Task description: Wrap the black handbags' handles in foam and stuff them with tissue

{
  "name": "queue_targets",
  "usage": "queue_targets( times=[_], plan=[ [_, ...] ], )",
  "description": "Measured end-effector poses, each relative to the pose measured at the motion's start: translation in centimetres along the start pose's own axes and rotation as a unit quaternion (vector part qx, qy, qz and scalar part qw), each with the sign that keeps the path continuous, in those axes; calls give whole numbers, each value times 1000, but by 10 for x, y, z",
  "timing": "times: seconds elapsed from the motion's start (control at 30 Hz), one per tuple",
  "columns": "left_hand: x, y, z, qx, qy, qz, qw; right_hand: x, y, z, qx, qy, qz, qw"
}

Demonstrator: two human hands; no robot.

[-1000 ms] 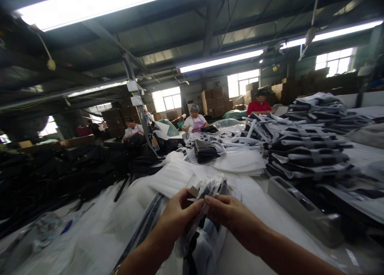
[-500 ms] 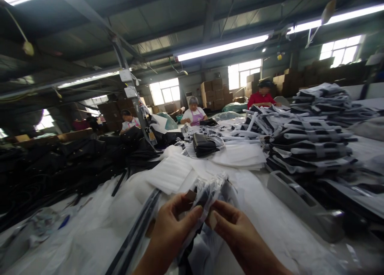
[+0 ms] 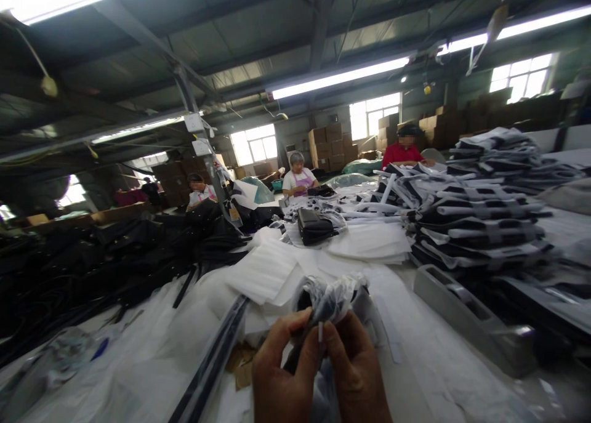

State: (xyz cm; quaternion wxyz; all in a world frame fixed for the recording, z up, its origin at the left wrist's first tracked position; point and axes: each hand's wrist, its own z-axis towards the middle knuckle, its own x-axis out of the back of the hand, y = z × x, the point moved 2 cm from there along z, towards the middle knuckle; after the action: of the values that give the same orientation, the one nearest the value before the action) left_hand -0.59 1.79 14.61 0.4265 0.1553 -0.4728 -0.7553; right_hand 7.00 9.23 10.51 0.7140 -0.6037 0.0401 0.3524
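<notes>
My left hand point(image 3: 289, 367) and my right hand point(image 3: 355, 367) are close together at the bottom centre, both closed. They pinch a bunched bundle of dark material in clear plastic point(image 3: 335, 297); what lies inside cannot be made out. Between the two thumbs a small white strip point(image 3: 320, 332) sticks up against the bundle. Its lower part is hidden by the thumbs. To the left of my left hand are pieces of brown card point(image 3: 242, 364) and long dark strips in clear plastic point(image 3: 207, 361).
White foam sheets point(image 3: 265, 269) cover the table ahead, with a black bag point(image 3: 316, 226) behind. A grey tape dispenser point(image 3: 475, 318) stands at right beside stacked wrapped dark goods point(image 3: 480, 226). Black bags point(image 3: 115, 257) pile up at left. Several people sit across the table.
My hands have come together, the right moving left, and the thumbs now meet around the white strip. The bundle's plastic is bunched more tightly. More brown card shows at left.
</notes>
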Motion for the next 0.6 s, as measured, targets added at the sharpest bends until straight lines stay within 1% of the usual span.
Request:
queue_targets(
  times=[0.13,0.23,0.33,0.43,0.6],
  plan=[
    [-4,-2,-2,-36,13,-13,999,-1,1,4,27,-4,-18,999],
    [-3,-3,-2,-48,15,-7,999,-2,1,5,19,4,-14,1000],
    [0,-3,0,-12,22,20,999,-2,-2,2,-12,13,6,1000],
    [2,-4,3,38,13,21,999,-3,-8,1,-44,-4,16,999],
    [3,-9,4,65,7,-1,998,0,-15,3,-57,-34,23,998]
  ],
)
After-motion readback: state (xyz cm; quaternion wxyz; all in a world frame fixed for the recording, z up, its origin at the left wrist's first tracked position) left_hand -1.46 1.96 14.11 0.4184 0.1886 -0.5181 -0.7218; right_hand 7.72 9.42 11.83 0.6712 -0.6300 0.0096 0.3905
